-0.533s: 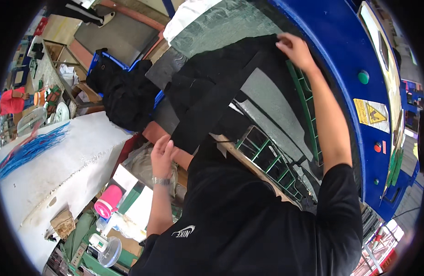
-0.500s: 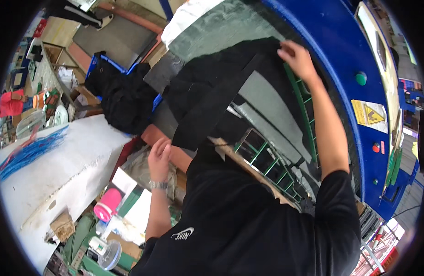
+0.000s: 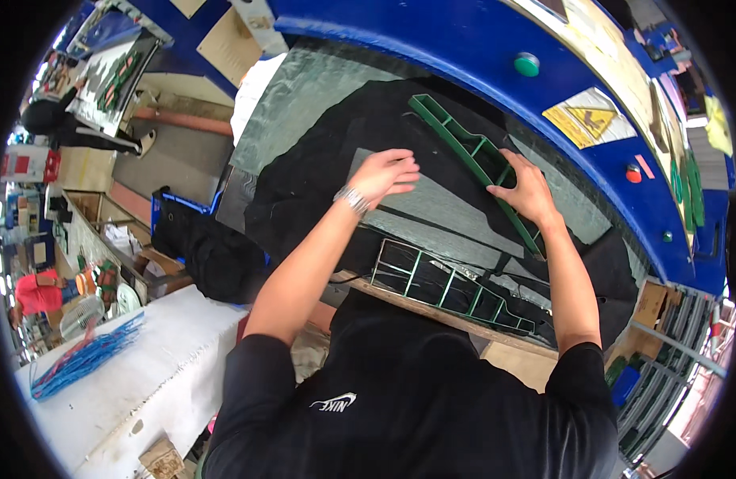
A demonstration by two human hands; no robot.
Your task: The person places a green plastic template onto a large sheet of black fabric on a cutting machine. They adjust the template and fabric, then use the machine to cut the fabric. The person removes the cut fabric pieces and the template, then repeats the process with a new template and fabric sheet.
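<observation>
A sheet of black fabric (image 3: 320, 160) lies over the grey-green bed (image 3: 455, 215) of a big blue machine (image 3: 432, 40). My left hand (image 3: 384, 172), a metal band on its wrist, lies with curled fingers at the fabric's edge, where it meets a grey panel. My right hand (image 3: 527, 188) grips the long green metal frame (image 3: 463, 152) that slants across the fabric. A second green wire frame (image 3: 447, 287) lies lower, near my chest.
A heap of black cloth (image 3: 208, 255) fills a blue bin at left. Blue strands (image 3: 88, 359) lie on a white table (image 3: 160, 383). A green button (image 3: 527, 64) and a yellow warning sticker (image 3: 587, 120) mark the machine. Two other people (image 3: 37, 291) are working far left.
My left hand has risen from near my body onto the fabric. My right hand has come down from the fabric's top edge to the green frame. The view has shifted toward the machine.
</observation>
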